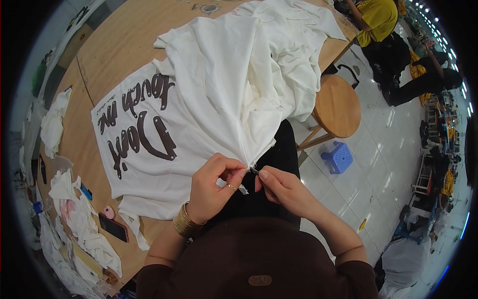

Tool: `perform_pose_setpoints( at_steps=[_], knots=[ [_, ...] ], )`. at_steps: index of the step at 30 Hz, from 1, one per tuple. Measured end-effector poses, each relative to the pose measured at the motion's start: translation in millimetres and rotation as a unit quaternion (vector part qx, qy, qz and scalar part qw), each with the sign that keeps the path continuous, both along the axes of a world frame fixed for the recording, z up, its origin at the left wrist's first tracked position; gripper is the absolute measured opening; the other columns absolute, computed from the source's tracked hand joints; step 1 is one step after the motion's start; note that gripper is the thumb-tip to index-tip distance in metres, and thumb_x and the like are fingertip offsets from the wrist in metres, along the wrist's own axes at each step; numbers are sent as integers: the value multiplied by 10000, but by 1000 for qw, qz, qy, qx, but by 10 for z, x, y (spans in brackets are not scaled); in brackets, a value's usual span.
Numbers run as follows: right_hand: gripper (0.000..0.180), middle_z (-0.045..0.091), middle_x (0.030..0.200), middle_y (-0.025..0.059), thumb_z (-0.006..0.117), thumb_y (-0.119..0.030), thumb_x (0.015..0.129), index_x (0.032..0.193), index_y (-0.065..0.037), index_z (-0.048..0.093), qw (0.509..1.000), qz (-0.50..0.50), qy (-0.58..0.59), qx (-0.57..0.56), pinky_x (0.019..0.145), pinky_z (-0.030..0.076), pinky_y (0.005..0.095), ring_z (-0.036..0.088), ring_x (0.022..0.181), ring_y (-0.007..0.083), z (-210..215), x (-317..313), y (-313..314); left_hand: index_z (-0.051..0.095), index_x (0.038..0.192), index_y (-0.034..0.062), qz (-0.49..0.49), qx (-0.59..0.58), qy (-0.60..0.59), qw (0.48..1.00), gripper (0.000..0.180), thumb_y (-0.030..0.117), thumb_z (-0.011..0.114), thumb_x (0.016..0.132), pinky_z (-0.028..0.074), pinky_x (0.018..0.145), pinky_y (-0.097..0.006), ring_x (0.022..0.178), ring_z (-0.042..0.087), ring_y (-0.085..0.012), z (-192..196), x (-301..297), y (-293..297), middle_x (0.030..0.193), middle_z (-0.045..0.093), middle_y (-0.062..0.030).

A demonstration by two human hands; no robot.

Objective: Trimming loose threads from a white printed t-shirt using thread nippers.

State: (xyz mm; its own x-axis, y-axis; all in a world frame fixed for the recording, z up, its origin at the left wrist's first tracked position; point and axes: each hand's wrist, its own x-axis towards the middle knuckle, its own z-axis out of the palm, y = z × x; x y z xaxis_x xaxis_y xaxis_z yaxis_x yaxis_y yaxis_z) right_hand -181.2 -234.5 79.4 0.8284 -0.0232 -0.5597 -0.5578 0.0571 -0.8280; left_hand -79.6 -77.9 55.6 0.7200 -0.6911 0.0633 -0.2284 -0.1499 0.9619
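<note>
A white garment (209, 55) with dark lettering on its front lies spread over the table and bunches down toward my lap. My left hand (214, 185), with a ring and gold bangles, pinches the gathered edge of this cloth between thumb and fingers. Right beside it, my right hand (285, 189) is closed around small dark metal thread snips (254, 171). Only the tip shows, touching the frayed edge near my left fingertips; the rest is hidden in my palm. Loose threads and a small scrap hang below the pinch.
On the wooden table (112, 55) lie a phone (113, 227), a small pink round item (109, 212) and white cloth scraps (74, 219) at left. A wooden stool (337, 107) and a blue plastic stool (339, 157) stand at right. Another person in yellow (378, 20) sits at far right.
</note>
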Motion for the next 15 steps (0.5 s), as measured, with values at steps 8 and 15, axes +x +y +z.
perform_pose_setpoints(
  at_steps=[8, 15],
  knots=[
    [342, 357, 539, -27, 370, -298, 954, 773, -40, 502, 999, -49, -18, 11, 483, 306, 214, 337, 503, 50, -105, 55, -8, 601, 837, 5, -16, 5, 13, 1000, 77, 9, 630, 766, 452, 560, -215, 601, 557, -110, -46, -14, 7, 738, 550, -54],
    [371, 347, 539, -37, 317, -318, 967, 801, -47, 508, 1000, 9, -2, 29, 460, 272, 194, 313, 492, 39, 11, -10, -22, 604, 846, 4, -2, -4, 81, 997, 80, -1, 627, 769, 451, 571, -215, 617, 556, -102, -70, -20, 51, 746, 551, -51]
  ],
)
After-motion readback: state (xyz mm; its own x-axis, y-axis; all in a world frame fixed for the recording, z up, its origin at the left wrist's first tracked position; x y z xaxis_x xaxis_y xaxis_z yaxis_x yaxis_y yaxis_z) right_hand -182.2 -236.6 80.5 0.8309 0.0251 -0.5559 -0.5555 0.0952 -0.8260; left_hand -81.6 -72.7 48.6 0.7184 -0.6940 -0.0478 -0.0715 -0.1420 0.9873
